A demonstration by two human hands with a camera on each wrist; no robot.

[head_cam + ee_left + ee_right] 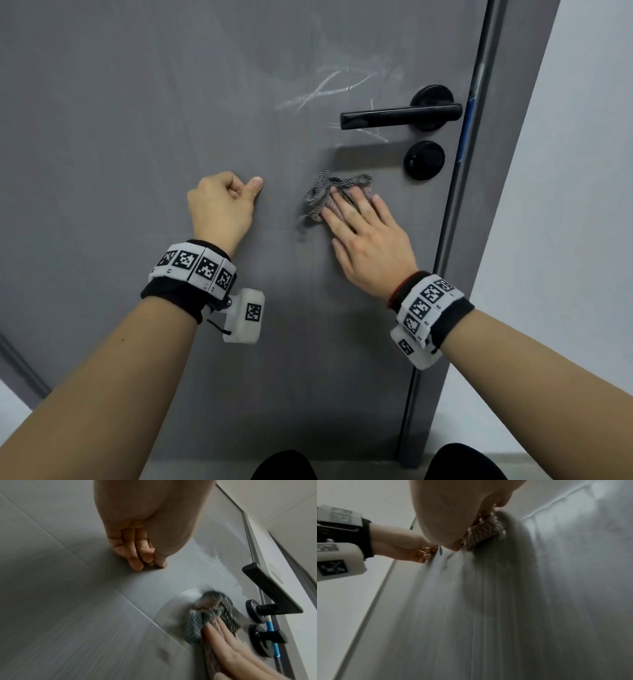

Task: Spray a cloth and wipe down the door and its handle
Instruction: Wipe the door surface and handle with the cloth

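A right hand (368, 245) with flat, spread fingers presses a crumpled patterned cloth (330, 197) against a grey door (137, 137), just below and left of its black lever handle (400, 116). To the left, the left hand (222, 205) rests on the door with fingers curled, holding nothing; white smears (325, 89) streak the panel above the handle, a round black lock (424, 160) sits beneath it

Head view evenly lit and sharp, wrist views dim, motion-blurred
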